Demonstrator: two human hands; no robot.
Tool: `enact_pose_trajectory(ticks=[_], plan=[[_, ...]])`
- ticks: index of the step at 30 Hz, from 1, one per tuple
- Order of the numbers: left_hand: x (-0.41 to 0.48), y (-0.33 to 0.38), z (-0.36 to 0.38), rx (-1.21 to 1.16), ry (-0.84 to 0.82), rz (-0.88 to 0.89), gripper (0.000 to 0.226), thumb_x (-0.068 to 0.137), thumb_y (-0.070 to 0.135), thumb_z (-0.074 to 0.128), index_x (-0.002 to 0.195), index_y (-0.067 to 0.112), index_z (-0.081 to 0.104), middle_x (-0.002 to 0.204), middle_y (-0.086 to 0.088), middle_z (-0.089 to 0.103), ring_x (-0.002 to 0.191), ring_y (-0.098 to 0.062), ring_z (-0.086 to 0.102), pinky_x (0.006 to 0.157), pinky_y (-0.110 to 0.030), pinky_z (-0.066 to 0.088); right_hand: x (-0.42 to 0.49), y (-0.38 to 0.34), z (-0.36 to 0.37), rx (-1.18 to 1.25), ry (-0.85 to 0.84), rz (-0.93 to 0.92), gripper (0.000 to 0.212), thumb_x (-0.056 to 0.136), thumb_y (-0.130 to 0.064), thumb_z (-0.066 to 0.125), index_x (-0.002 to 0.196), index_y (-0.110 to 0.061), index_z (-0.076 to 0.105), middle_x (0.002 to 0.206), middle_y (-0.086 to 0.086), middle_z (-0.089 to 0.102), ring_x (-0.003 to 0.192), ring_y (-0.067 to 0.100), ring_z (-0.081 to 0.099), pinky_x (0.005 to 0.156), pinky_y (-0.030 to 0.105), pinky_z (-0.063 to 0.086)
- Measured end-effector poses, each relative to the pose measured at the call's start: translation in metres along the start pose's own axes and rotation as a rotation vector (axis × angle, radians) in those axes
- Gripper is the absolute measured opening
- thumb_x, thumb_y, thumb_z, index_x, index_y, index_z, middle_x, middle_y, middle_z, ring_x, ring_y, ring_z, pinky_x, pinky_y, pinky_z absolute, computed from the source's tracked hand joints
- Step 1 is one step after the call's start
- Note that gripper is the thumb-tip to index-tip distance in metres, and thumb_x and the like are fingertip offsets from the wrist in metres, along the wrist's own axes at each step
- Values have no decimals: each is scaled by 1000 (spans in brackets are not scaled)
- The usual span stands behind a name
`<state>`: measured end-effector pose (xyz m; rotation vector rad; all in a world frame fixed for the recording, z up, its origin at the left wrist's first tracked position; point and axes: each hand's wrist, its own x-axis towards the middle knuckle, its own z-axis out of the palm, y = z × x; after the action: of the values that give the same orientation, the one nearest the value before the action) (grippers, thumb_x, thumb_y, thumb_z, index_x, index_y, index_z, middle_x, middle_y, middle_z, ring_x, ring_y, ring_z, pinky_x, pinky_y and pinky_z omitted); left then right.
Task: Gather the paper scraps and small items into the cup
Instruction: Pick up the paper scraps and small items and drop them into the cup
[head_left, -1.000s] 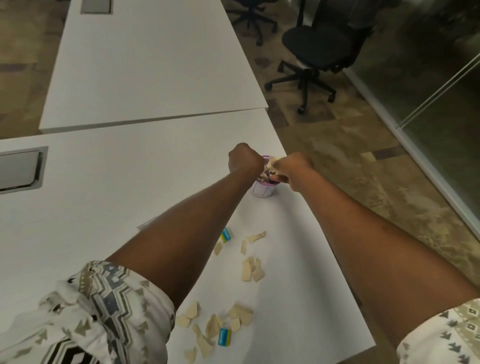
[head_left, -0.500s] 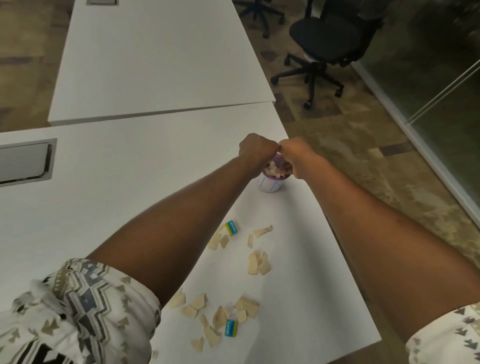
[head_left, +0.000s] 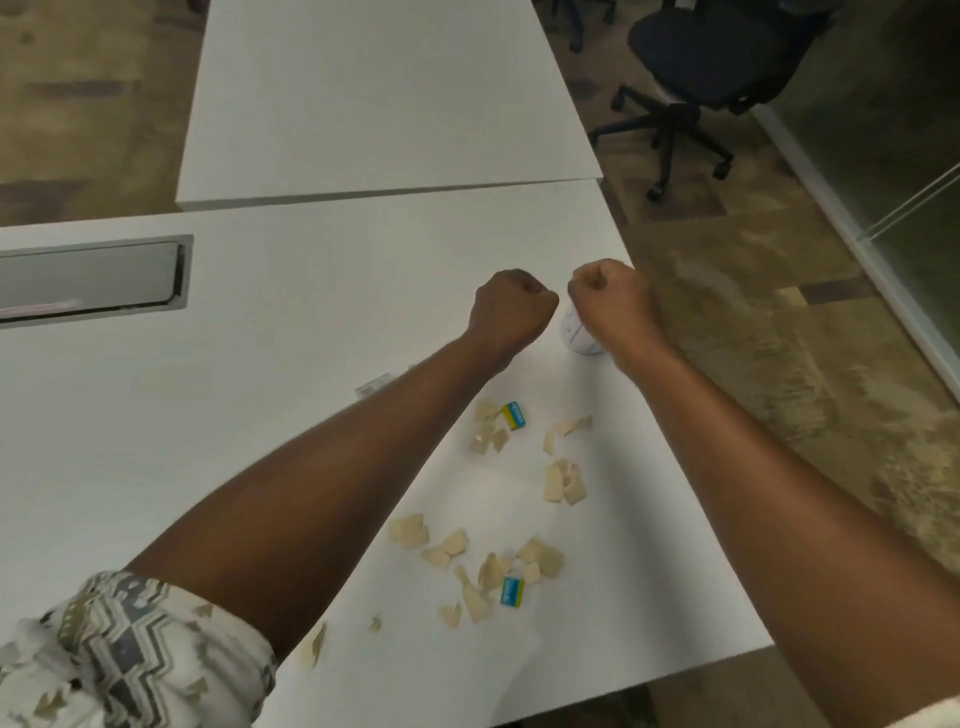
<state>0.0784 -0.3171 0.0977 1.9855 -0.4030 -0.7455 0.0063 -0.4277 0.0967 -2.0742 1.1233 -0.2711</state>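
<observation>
- Cup (head_left: 577, 333) sits far out on the desk (head_left: 260, 415), close to the right edge; only a sliver of its white side shows, tucked behind the right wrist.
- Right hand (head_left: 609, 297) is clenched in a fist right over the cup, and nothing shows between its fingers.
- Left hand (head_left: 511, 307) is clenched too, just beside the right one with a narrow gap between them, clear of the cup; I can't tell if anything is inside.
- Paper scraps (head_left: 563, 480) lie scattered between the two forearms, from near the hands back toward the near edge.
- Two small blue-and-yellow items: one (head_left: 515, 415) just beside the left forearm, the other (head_left: 511, 591) among the nearer heap of scraps.
- One scrap (head_left: 313, 647) lies by the patterned sleeve (head_left: 130, 654), half under the left arm.
- Open white surface stretches left of the arms, up to a recessed metal hatch (head_left: 88, 278).
- A small pale tag (head_left: 373, 385) peeks out along the left forearm.
- A second desk (head_left: 384, 104) butts against the far edge.
- Beyond the right edge is patterned floor, with an office chair (head_left: 717, 62) well apart at the top.
</observation>
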Motion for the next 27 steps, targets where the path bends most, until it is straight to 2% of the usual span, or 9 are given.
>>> enact_pose_trajectory(ticks=[3, 7, 12, 16, 19, 21, 23, 25, 27], plan=[[-26, -31, -15, 66, 26, 20, 16, 84, 25, 57, 84, 17, 70, 91, 2, 72, 85, -17, 64, 70, -27, 49, -48, -3, 24, 66, -78, -65, 22, 93, -23, 59, 111, -16, 69, 104, -4, 69, 97, 11, 63, 72, 13, 43], [-58, -73, -35, 112, 21, -16, 19, 86, 25, 56, 93, 18, 72, 94, 6, 72, 90, -13, 65, 67, -24, 45, -101, -1, 58, 83, -119, -25, 24, 91, -26, 60, 112, -21, 70, 109, -6, 71, 102, 12, 65, 93, 30, 51], [-98, -120, -62, 120, 1, -33, 22, 87, 24, 57, 103, 20, 72, 102, 9, 72, 98, -10, 65, 84, -27, 51, -150, 7, 85, 104, -199, 73, 26, 89, -31, 61, 112, -26, 69, 105, -10, 70, 96, 14, 67, 90, 41, 56], [-130, -157, -78, 263, 20, 48, 21, 89, 26, 61, 107, 19, 70, 105, 2, 69, 93, -14, 64, 83, -28, 50, -190, 13, 100, -15, -298, 73, 30, 93, -30, 61, 122, -25, 65, 115, -5, 68, 103, 15, 65, 88, 24, 47], [-157, -191, -86, 367, 5, 168, 29, 91, 29, 60, 117, 16, 65, 113, -4, 64, 103, -21, 62, 87, -36, 51, -224, 26, 117, -186, -370, -15, 44, 92, -34, 65, 133, -23, 57, 130, 2, 59, 113, 18, 61, 92, 26, 47], [-178, -216, -91, 483, 21, 251, 43, 93, 36, 54, 129, 13, 59, 128, -9, 60, 118, -28, 57, 96, -39, 48, -248, 35, 126, -311, -388, -42, 59, 92, -39, 63, 146, -21, 44, 148, 6, 44, 132, 23, 48, 105, 33, 43], [-204, -243, -94, 628, 49, 298, 62, 97, 45, 47, 147, 10, 42, 154, -15, 40, 142, -34, 36, 114, -43, 34, -272, 43, 130, -408, -385, -33, 75, 94, -46, 57, 156, -22, 23, 164, 7, 17, 150, 25, 21, 117, 38, 31], [-231, -267, -97, 746, 42, 310, 77, 99, 54, 39, 158, 10, 15, 166, -14, 5, 153, -31, 3, 124, -44, 11, -294, 50, 134, -456, -384, -10, 85, 96, -53, 50, 159, -25, 1, 167, 5, -10, 154, 26, -6, 122, 39, 14], [-255, -291, -100, 835, 21, 308, 86, 98, 60, 37, 158, 7, 6, 166, -15, -7, 153, -32, -6, 124, -50, 7, -311, 55, 143, -499, -369, 4, 92, 96, -59, 45, 157, -25, -13, 163, 9, -27, 151, 31, -20, 122, 41, 3]])
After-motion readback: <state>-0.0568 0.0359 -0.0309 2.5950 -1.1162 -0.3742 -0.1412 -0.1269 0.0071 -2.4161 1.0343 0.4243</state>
